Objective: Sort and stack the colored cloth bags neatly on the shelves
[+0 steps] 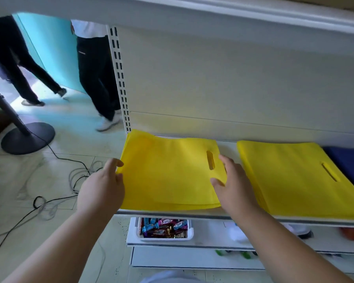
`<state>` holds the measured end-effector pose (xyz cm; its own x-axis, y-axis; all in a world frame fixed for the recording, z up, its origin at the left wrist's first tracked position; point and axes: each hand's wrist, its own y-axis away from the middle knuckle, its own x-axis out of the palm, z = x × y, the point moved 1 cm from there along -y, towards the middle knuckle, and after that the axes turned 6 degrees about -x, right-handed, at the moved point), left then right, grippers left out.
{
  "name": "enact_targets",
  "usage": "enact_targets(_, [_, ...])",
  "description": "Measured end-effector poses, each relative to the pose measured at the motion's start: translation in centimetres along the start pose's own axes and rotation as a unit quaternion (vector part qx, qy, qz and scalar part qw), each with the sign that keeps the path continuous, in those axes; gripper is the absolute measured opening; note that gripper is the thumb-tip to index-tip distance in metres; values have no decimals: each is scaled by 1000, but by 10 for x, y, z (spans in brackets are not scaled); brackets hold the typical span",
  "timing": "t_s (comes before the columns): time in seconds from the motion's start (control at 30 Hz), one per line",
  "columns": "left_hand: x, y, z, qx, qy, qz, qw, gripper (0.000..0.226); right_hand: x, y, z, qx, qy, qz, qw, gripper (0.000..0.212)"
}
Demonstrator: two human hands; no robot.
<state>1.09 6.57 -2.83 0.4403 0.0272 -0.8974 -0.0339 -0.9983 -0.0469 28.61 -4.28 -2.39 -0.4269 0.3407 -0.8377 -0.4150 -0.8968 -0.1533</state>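
Now we're squaring the left yellow bag stack point(168, 172) on the shelf point(229, 216): left hand point(102, 186) and right hand point(233, 180) flanking its side edges, fingers relaxed, touching, not gripping.

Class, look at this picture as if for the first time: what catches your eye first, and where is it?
Two bright yellow stacks of cloth bags lie side by side on the white shelf. The left hand and right hand hold the sides of the left stack, while the right stack lies untouched. Below, on a lower shelf, sits a white tray of sweets.
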Motion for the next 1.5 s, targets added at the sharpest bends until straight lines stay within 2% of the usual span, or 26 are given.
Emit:
enact_targets(0.27, [33,43,-87,68,54,-43,995,20,-82,21,-76,-62,20,-156,986,36])
enact_targets(0.43, [64,63,-163,90,54,-82,991,20,-133,15,-141,-90,11,-170,981,30])
enact_targets(0.67, [100,110,-264,96,76,-95,988,18,-209,18,-240,-110,27,-196,974,28])
enact_targets(0.8, [123,128,-306,112,93,-111,983,16,-231,22,-285,-101,27,-196,975,28])
enact_targets(0.87, [138,133,-317,105,85,-92,987,16,-237,21,-301,-92,19,-176,980,30])
enact_targets(1.1, [166,129,-315,42,-12,23,999,21,-204,12,-329,-20,38,-16,999,48])
enact_targets(1.27, [159,126,-306,29,-5,138,990,33,-197,2,-326,48,35,-21,998,58])
enact_targets(1.37, [158,126,-304,56,13,143,988,34,-200,-2,-322,66,58,-21,996,55])
enact_targets(1.5, [161,121,-305,79,31,115,990,27,-202,-2,-316,71,60,-41,995,46])
